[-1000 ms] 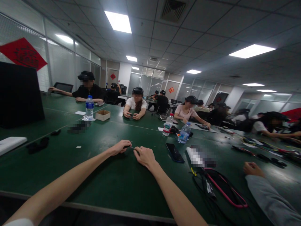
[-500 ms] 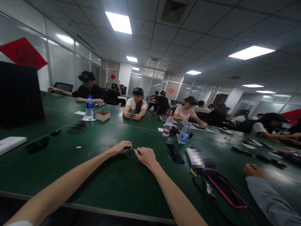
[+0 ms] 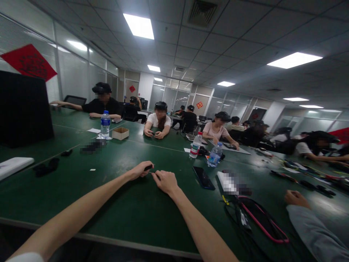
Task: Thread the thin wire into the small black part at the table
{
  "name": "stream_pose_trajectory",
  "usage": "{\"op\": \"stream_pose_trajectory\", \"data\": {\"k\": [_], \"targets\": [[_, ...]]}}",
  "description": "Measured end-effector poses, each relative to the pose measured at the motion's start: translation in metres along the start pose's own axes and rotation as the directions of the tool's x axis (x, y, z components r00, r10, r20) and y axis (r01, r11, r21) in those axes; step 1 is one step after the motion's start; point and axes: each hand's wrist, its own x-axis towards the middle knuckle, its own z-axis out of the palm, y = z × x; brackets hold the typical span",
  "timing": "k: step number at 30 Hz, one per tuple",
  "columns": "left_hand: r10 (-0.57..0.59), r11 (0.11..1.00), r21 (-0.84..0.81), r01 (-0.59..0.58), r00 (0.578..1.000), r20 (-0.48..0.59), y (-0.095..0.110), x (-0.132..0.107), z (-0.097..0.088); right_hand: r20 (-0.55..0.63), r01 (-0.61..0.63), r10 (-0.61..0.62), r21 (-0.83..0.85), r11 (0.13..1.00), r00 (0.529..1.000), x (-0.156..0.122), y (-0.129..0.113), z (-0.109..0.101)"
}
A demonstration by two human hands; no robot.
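Observation:
Above the middle of the green table point(image 3: 114, 203), my left hand point(image 3: 140, 170) is closed round a small dark object point(image 3: 148, 167), most of it hidden by the fingers. Just to its right, my right hand point(image 3: 167, 181) is closed in a pinch, thumb and fingertip pointing at the left hand. Something thin and pale shows between the two sets of fingertips, too small to name. The hands are close together, with a narrow gap between them. A dark phone point(image 3: 203, 178) lies flat to the right of my right hand.
Two water bottles point(image 3: 215, 154) stand beyond the phone, another bottle point(image 3: 105, 125) near an open cardboard box point(image 3: 120, 133). A pink-edged black pouch point(image 3: 263, 218) and cables lie right, near a co-worker's hand point(image 3: 297, 199). A black box-like thing point(image 3: 24, 109) stands left. Several people sit around.
My left hand has turned slightly, so more of the dark object shows. My right hand has shifted a little to the left. The view has moved slightly.

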Motion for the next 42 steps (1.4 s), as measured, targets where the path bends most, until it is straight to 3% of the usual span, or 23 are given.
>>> {"op": "stream_pose_trajectory", "data": {"k": [7, 16, 35, 42], "targets": [[0.002, 0.999, -0.046, -0.002, 1.000, -0.008, -0.006, 0.002, -0.003, -0.005, -0.068, 0.068, 0.027, 0.997, 0.998, 0.002, 0.001, 0.004], [0.013, 0.995, -0.094, -0.020, 0.997, -0.071, -0.005, 0.002, -0.001, -0.007, -0.041, 0.041, 0.035, 0.999, 0.999, 0.001, 0.000, 0.005], [0.026, 0.995, 0.095, -0.013, 0.991, -0.129, -0.004, 0.001, 0.005, -0.047, -0.115, 0.117, 0.033, 0.993, 0.992, 0.001, -0.002, 0.018], [0.023, 0.981, 0.195, -0.012, 0.998, -0.055, 0.003, -0.007, 0.016, -0.015, -0.322, 0.323, 0.052, 0.945, 0.946, 0.009, 0.016, 0.018]]}}
